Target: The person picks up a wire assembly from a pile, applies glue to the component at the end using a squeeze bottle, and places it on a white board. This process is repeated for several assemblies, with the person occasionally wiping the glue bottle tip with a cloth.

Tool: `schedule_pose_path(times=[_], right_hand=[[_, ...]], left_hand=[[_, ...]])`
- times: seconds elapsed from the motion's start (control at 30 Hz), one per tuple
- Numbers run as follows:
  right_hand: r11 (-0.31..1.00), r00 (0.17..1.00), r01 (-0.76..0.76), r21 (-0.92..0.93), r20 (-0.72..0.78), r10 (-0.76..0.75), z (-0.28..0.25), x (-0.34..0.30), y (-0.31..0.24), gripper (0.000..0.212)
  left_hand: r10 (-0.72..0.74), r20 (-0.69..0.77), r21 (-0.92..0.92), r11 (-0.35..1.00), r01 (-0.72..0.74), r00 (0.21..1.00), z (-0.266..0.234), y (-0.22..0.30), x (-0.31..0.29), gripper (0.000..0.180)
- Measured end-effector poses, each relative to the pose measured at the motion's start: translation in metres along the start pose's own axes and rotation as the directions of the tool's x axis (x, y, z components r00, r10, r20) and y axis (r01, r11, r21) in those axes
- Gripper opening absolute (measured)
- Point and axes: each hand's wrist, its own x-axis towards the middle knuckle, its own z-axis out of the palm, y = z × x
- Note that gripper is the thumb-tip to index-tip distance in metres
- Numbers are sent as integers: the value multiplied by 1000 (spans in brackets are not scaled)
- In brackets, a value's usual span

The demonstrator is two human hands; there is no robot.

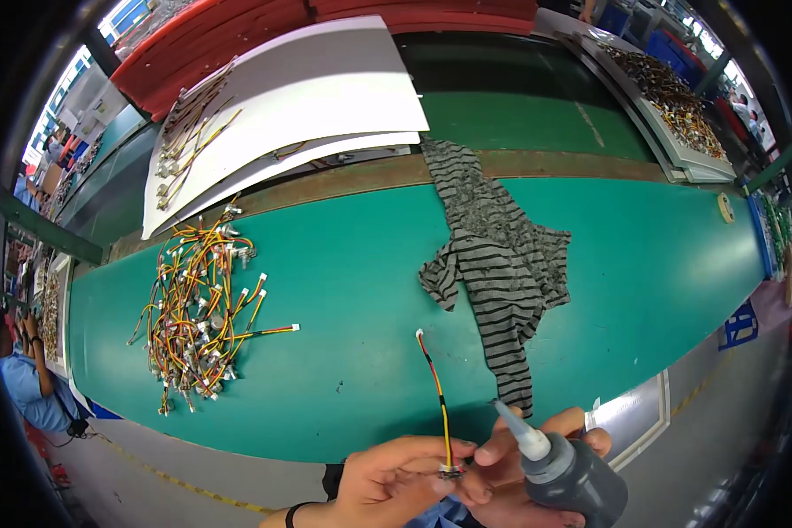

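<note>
My left hand pinches a short wire lead by its small metal end piece. The red, yellow and black wires rise from the fingertips to a white plug lying toward the table's middle. Close beside it, my right hand is wrapped round a dark squeeze bottle with a pale tapered nozzle. The nozzle points up and left, apart from the wire lead. A grey and black striped cloth lies crumpled just beyond the bottle. To the left sits a tangled pile of similar wire leads.
White sheets at the back left carry several more leads along their left side. A green table spans the view, with a dark belt behind. A tray of leads stands back right, near a tape roll. Another person works far left.
</note>
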Motion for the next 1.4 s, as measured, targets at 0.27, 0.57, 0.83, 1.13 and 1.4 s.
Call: schedule_pose_path(times=[0.27,0.57,0.83,1.13,1.4], right_hand=[[988,994,-102,119,55,96,-16,-6,-1,66],[999,999,45,5,9,-45,-2,2,8,72],[989,989,146,-16,-2,-146,-1,1,16,75],[991,991,133,-15,18,-133,-4,4,14,74],[993,993,115,-15,-12,-116,-6,1,13,71]], left_hand=[[-135,44,296,948,116,990,2,8,-2,31],[-54,34,260,965,43,998,3,3,3,32],[-51,7,263,964,48,999,1,3,2,32],[-11,34,307,952,0,999,-5,2,-1,31],[-10,60,279,960,-7,998,-5,3,4,31]])
